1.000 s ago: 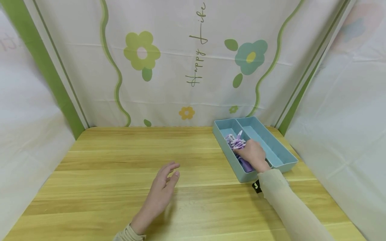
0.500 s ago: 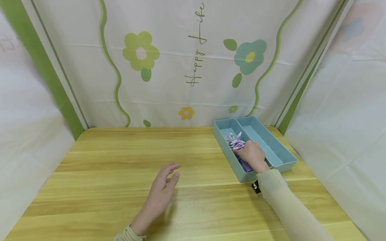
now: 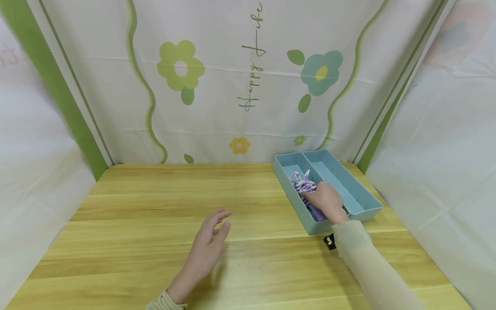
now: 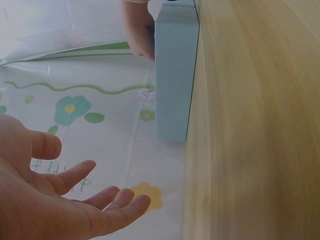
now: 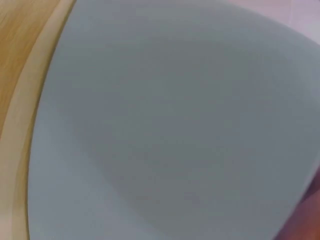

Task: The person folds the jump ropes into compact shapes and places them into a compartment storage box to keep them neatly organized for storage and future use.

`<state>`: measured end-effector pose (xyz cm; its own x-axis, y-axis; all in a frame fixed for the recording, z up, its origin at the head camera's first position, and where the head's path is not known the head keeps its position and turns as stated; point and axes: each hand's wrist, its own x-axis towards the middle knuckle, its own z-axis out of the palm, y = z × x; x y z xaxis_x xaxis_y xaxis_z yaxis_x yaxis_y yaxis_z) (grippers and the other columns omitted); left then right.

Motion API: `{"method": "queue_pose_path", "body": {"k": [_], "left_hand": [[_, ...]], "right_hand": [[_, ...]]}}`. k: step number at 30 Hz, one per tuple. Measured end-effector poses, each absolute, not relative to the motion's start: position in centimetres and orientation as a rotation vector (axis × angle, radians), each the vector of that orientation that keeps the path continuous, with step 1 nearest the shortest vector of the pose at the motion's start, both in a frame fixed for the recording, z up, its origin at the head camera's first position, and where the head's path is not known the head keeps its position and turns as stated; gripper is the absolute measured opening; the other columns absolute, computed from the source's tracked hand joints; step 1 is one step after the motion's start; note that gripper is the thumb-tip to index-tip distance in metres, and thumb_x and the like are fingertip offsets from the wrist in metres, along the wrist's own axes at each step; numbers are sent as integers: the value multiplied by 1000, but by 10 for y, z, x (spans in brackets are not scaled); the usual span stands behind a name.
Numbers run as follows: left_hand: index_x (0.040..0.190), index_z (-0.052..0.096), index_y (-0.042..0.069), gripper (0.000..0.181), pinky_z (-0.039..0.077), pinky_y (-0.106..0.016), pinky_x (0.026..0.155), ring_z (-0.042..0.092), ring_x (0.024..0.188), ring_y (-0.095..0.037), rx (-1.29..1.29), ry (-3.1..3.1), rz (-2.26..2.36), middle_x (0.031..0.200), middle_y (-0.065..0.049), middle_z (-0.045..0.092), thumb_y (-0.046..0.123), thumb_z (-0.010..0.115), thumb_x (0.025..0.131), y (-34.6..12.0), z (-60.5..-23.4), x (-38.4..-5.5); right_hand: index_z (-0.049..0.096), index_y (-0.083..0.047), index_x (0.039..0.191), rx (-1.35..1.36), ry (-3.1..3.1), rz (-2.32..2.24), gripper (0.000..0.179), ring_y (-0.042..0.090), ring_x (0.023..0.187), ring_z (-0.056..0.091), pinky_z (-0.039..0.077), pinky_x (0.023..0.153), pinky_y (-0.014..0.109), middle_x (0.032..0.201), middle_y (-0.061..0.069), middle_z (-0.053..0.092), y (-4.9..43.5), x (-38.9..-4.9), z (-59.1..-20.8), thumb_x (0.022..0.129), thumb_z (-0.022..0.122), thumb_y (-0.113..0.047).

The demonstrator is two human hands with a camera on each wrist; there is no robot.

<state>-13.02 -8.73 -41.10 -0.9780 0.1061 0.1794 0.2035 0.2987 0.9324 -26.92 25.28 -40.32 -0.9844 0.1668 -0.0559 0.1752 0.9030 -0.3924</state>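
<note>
A light blue two-compartment box (image 3: 319,227) stands at the right of the table. My right hand (image 3: 327,200) reaches down into its left compartment, thumb side toward a heap of thin purple-and-white pieces (image 3: 305,185). Those fingertips are hidden behind the hand and wall, so I cannot tell whether they grip anything. Something flat and purple (image 3: 317,213) lies beneath the hand. In the right wrist view the box's grey-blue wall (image 5: 165,120) fills nearly everything. Over the table's middle, my left hand (image 3: 207,245) hovers with relaxed fingers apart, holding nothing.
The box's right compartment (image 3: 346,187) shows a bare floor. A small black tag-like object (image 3: 329,241) is by the right cuff. White printed curtains (image 3: 217,125) enclose the wooden table (image 3: 162,224) at the back and both sides.
The right hand shifts slightly within the left compartment, and the purple-and-white pieces around it stir a little. The left hand stays in place.
</note>
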Motion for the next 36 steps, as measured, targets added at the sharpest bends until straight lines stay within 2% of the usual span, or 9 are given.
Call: {"method": "queue_pose_path", "body": {"k": [5,9,11,17,19,22,25,32,36], "left_hand": [[135,55,7,39,41,-49,101,40,131,-30,-299,-2460,-1791,149,-11,38,31,48,106,-88,-412,-130],[135,56,7,39,41,-48,101,41,131,-30,-295,-2463,-1790,150,-10,38,32,48,105,-88,-412,-130],[135,55,7,39,41,-48,101,41,131,-30,-296,-2463,-1787,150,-10,38,32,48,105,-88,-412,-130],[135,55,7,39,41,-48,101,41,130,-30,-306,-2458,-1789,150,-10,38,31,48,106,-88,-412,-130],[135,55,7,39,41,-48,101,41,130,-30,-311,-2458,-1791,150,-9,38,32,48,106,-88,-411,-129],[135,55,7,40,41,-49,101,41,130,-31,-317,-2460,-1786,149,-10,38,32,47,106,-88,-412,-129],[136,55,7,40,41,-49,101,41,130,-31,-317,-2465,-1784,149,-10,39,32,47,106,-88,-412,-129],[135,55,7,39,42,-50,100,42,129,-32,-325,-2465,-1765,147,-10,40,31,47,106,-88,-412,-130],[137,54,9,39,42,-53,99,41,129,-35,-310,-2485,-1752,148,-11,40,32,47,106,-90,-411,-130]], "right_hand": [[42,-12,61,276,3052,-703,51,16,48,44,29,41,29,56,1,40,255,-265,-398,90,66,-46],[39,-12,60,254,3087,-779,53,13,45,35,25,41,27,53,-2,33,256,-261,-395,90,68,-46],[44,-10,65,248,3095,-818,51,14,47,36,26,42,28,55,-1,35,257,-258,-393,90,68,-46],[59,1,95,284,3120,-853,52,21,61,48,36,48,32,75,9,53,259,-250,-390,88,69,-49],[58,1,95,286,3138,-874,51,21,61,48,35,47,32,75,10,53,259,-247,-390,88,70,-48],[53,-2,83,282,3175,-901,47,19,54,43,30,44,31,65,6,45,259,-244,-393,89,70,-45],[50,-4,77,285,3215,-915,44,19,51,42,29,43,31,62,5,42,257,-240,-395,90,70,-42],[63,2,99,318,3286,-965,45,27,69,57,45,53,39,87,15,62,251,-233,-397,91,68,-42],[65,4,99,289,3378,-1021,41,29,70,59,48,55,42,88,17,64,243,-224,-399,92,68,-36]]}}
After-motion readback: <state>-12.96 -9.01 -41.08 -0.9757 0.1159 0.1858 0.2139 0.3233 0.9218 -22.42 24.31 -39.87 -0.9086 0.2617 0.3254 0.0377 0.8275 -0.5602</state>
